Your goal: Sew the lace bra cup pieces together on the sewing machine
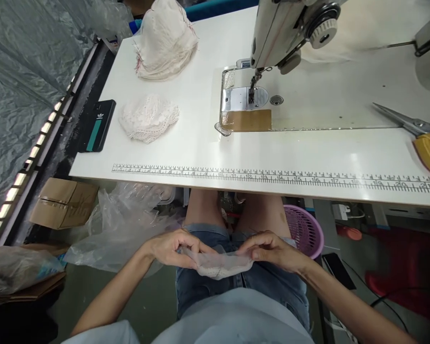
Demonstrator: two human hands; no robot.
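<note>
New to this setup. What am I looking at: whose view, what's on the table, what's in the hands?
There is no robot here, just a person's bare hands. The single picture comes from a camera worn on the head, looking forward and down, so you see the person's own arms and lap.

The white table carries a sewing machine, with scissors at the right edge. Toward the left are a pile of white cloth, a lacy white bundle and a dark phone-like object. A measuring scale runs along the near edge.

Above the lap, the left hand and right hand hold a sheer white fabric between them.
</note>
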